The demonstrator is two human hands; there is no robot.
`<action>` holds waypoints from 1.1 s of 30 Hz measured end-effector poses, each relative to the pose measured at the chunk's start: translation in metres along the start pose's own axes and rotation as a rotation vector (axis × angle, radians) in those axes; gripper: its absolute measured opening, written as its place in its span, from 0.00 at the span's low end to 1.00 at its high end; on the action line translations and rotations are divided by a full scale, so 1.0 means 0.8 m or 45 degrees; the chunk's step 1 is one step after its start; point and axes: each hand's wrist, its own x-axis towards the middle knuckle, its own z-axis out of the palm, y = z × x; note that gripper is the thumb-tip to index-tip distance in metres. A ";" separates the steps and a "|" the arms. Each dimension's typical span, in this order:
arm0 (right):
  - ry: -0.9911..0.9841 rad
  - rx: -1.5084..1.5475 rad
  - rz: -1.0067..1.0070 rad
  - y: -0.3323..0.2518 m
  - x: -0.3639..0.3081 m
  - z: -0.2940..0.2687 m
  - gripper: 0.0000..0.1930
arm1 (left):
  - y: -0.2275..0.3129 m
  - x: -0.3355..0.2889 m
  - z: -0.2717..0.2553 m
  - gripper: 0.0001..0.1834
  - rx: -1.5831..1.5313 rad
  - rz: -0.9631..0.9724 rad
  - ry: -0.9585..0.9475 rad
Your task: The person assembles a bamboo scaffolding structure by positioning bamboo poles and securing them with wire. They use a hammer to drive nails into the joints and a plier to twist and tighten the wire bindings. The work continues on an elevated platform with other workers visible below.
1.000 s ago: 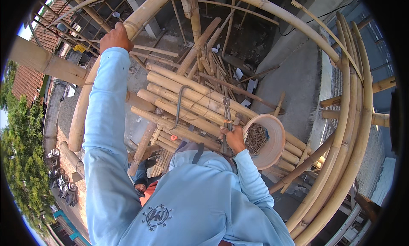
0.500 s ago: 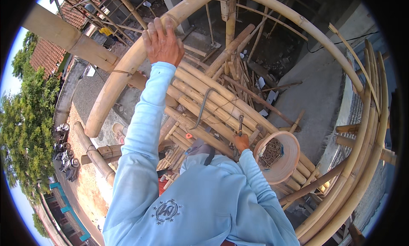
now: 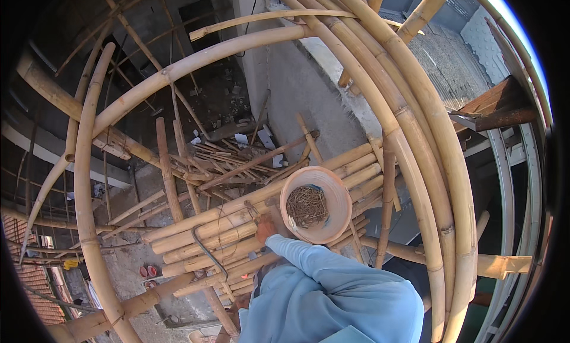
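My right hand [image 3: 265, 228] is closed beside the bucket, above the bundled bamboo poles [image 3: 219, 227]. A short dark tool [image 3: 251, 210] sticks out of it; its kind is too small to tell. Right of the hand stands a pale orange bucket [image 3: 340, 194], part filled with short brown wooden pegs [image 3: 307, 206]. Left of the hand, a bent grey metal rod [image 3: 208, 252] lies across the poles. My left hand does not show. My light blue right sleeve [image 3: 306, 254] comes up from the lower edge.
A bundle of curved bamboo poles [image 3: 409, 129] arches along the right. Another bent pole [image 3: 199, 52] spans the upper left, and an upright one [image 3: 87, 194] stands at left. Loose sticks [image 3: 228, 165] lie on the ground below. A concrete wall [image 3: 309, 93] rises behind.
My view has swung to the right. The left hand, which was gripping the curved bamboo pole, has gone out of view. My right hand stays beside the bucket with the tool.
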 end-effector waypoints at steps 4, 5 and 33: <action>-0.155 -0.028 0.008 -0.014 -0.018 -0.009 0.31 | -0.018 0.043 -0.045 0.15 -0.172 0.149 -0.104; -0.171 -0.055 0.000 -0.013 -0.024 0.000 0.32 | -0.018 0.059 -0.061 0.14 -0.284 0.236 -0.132; -0.002 0.338 -0.052 0.050 -0.235 -0.275 0.28 | 0.322 0.151 -0.049 0.08 -0.872 0.651 -0.363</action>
